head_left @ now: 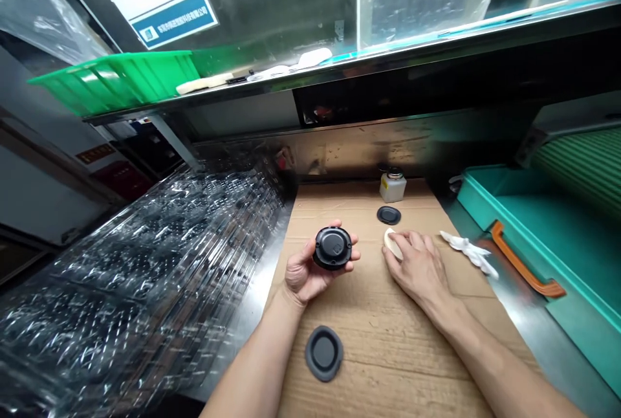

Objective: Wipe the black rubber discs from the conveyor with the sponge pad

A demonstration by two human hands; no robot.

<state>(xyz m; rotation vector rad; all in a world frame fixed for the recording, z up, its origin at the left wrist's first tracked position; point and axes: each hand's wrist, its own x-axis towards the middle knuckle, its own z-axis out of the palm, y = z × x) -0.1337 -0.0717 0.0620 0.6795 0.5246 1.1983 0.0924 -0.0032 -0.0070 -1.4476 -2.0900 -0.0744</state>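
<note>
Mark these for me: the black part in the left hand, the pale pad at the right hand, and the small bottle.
Black part (332, 246), head view: middle of its camera-facing side.
Pale pad (391, 243), head view: its uncovered portion.
Small bottle (392, 190), head view: its body.

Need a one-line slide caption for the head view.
Left hand holding a round black part, right hand a pale pad, over a cardboard sheet.

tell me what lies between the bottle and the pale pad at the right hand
Head view: a flat black disc lies on the cardboard between bottle and pad.
</note>
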